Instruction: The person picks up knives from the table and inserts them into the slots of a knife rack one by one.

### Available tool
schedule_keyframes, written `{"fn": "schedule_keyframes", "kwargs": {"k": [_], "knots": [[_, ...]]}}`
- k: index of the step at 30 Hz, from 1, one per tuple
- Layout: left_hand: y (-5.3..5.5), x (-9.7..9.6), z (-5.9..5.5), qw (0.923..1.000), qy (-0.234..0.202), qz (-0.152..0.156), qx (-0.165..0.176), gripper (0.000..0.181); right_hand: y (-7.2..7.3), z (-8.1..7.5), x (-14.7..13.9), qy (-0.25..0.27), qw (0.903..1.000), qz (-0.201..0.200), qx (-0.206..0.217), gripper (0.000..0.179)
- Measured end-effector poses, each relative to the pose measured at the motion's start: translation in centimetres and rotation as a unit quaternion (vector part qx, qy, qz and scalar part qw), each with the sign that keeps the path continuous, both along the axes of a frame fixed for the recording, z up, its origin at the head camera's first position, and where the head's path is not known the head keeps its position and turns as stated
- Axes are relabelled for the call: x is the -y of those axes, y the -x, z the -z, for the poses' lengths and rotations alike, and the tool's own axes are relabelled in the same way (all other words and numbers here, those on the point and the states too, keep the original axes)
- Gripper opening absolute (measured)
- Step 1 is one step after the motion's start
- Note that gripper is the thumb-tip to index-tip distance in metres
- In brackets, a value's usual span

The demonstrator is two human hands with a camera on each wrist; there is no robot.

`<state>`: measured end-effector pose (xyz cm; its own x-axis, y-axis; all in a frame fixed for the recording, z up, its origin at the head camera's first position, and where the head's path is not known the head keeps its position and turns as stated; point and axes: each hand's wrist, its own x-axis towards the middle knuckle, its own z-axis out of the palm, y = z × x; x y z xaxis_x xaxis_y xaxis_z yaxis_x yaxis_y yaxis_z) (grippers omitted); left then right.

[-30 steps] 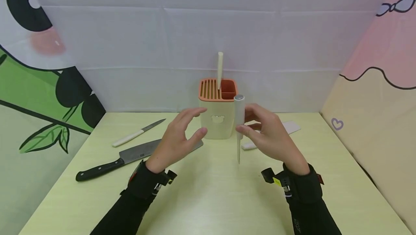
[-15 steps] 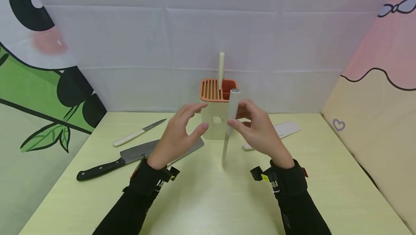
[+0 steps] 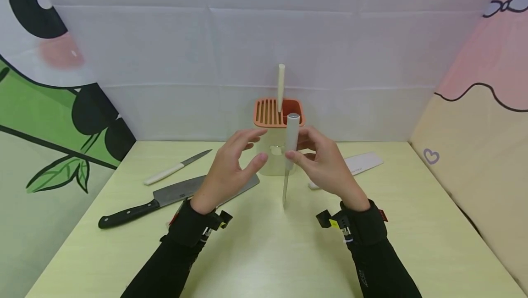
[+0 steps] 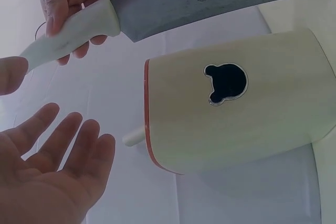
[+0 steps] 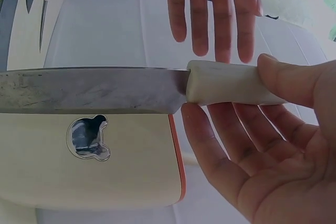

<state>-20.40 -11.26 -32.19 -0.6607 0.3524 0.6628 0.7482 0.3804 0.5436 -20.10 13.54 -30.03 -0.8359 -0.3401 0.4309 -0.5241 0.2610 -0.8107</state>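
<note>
My right hand [image 3: 327, 162] pinches the white handle of a kitchen knife [image 3: 292, 136] between thumb and fingers. That knife stands nearly upright, blade down, in front of the knife block [image 3: 270, 165]; in the right wrist view its broad grey blade [image 5: 94, 90] shows dark specks. Left of the handle is my left hand [image 3: 227, 165], fingers spread and slightly bent, holding nothing. In the left wrist view, its fingers [image 4: 79, 145] are apart from the knife. The cream block has an orange slotted top and a bear-shaped window. One pale handle [image 3: 281, 88] sticks up from it.
On the left lie a black-handled cleaver [image 3: 175, 191] and a small white-handled knife [image 3: 165, 174]. Another blade part [image 3: 245, 187] shows beyond my left hand; whose it is, I cannot tell. A white-bladed knife [image 3: 363, 163] lies at right. A pale cloth wall [image 3: 185, 110] stands behind.
My right hand has carried the knife left, to just in front of the block; its blade tip swung left too. The left hand has barely moved.
</note>
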Motion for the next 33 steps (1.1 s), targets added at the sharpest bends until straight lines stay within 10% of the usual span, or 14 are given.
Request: {"fn": "schedule_keyframes", "kwargs": {"k": [33], "knots": [[0.1, -4.8, -3.7, 0.9959, -0.078, 0.043, 0.015, 0.043, -0.3, -0.2, 0.2, 0.007, 0.9998, -0.016, -0.011, 0.04]]}}
